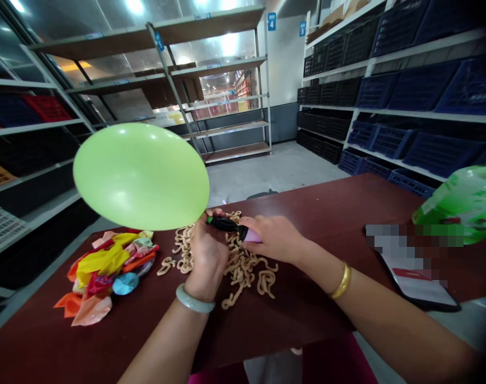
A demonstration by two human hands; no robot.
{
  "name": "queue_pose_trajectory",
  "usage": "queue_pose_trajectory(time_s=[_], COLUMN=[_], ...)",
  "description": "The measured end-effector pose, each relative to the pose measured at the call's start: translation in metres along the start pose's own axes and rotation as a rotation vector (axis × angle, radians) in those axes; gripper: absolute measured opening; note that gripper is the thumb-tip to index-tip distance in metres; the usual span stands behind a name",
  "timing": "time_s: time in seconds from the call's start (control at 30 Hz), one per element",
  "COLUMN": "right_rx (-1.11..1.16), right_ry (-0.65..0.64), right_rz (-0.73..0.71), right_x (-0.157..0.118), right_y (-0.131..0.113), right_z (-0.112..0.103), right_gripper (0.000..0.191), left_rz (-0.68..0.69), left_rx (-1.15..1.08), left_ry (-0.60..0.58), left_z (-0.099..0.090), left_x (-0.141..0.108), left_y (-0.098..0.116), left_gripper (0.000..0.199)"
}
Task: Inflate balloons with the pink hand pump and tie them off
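Observation:
A large, inflated light green balloon (141,176) extends up and left from my left hand (209,250), whose fingers are closed around its neck at the tip of a small black and purple pump. My right hand (273,237) grips the purple end of the pump (231,226). Beneath both hands lies a loose pile of beige, curly strands (243,272) on the dark red table (307,309). Left of the pile is a heap of flat, colourful balloons (107,261), yellow, orange, pink and blue among them.
At the table's right side lie a phone (416,272) and a green plastic package (462,205). Beyond the table, metal shelves (227,128) stand at the back, and racks with blue and black crates (411,90) line the right. More shelving is at the left.

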State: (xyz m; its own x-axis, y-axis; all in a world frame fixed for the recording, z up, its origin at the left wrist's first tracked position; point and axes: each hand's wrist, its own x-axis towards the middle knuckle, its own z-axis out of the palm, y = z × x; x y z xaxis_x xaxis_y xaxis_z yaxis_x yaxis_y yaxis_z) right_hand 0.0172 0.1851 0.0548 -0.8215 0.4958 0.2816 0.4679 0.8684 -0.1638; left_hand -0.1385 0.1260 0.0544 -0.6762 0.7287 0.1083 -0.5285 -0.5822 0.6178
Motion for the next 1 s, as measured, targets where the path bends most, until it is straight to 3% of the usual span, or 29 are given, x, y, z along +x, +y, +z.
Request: queue_pose_trajectory(time_s=[0.2,0.47,0.63,0.73,0.8,0.87,0.93,1.0], right_rx=[-0.015,-0.186,-0.22,-0.172,-0.028,0.28,0.709,1.135], right_ry=[0.03,-0.135,-0.171,-0.052,0.124,0.248,0.17,0.021], right_rz=[0.054,0.367,0.434,0.426,0.367,0.258,0.141,0.17], right_x=[0.003,0.008,0.004,0.005,0.01,0.016,0.023,0.029], right_y=[0.021,0.082,0.101,0.098,0.084,0.059,0.028,0.0], right_z=[0.004,0.012,0.021,0.018,0.014,0.011,0.012,0.015], right_gripper=[0.051,0.046,0.051,0.053,0.045,0.032,0.034,0.038], left_rz=[0.1,-0.103,-0.219,-0.277,-0.294,-0.291,-0.293,-0.33], left_rx=[0.019,-0.068,-0.137,-0.132,-0.102,-0.062,-0.015,0.053], left_ry=[0.122,0.14,0.013,-0.047,-0.088,-0.149,-0.204,-0.238], left_z=[-0.019,-0.03,-0.027,-0.024,-0.022,-0.019,-0.016,-0.013], left_x=[0.024,0.037,0.033,0.028,0.023,0.016,0.008,-0.001], left_y=[0.026,0.034,0.033,0.028,0.022,0.016,0.009,0.001], left_gripper=[0.015,0.017,0.019,0.015,0.014,0.013,0.015,0.021])
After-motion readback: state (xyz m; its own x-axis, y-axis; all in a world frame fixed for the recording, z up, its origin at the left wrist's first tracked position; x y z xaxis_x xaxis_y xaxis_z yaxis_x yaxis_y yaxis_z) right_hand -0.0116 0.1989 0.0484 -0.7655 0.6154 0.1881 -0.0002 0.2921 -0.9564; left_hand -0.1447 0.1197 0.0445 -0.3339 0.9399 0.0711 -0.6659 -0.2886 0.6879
